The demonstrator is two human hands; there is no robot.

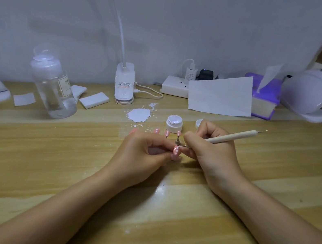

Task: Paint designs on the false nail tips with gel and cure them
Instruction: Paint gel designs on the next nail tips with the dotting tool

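While dotting: left hand [143,153] is pinching pink nail tip [176,150] on its stand, low over desk [41,161]
Right hand [210,152]: is gripping dotting pen [237,137], tip touching nail
Handling: looking light, stiff, wet-smudgy; holding stand, not painted face

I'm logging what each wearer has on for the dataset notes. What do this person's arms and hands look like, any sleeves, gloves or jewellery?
Both forearms are bare up to the frame's lower edge, with no sleeves in view. The left hand and right hand wear no gloves, and no rings, bracelets or watch show. Whether the fingernails are painted cannot be told from here.
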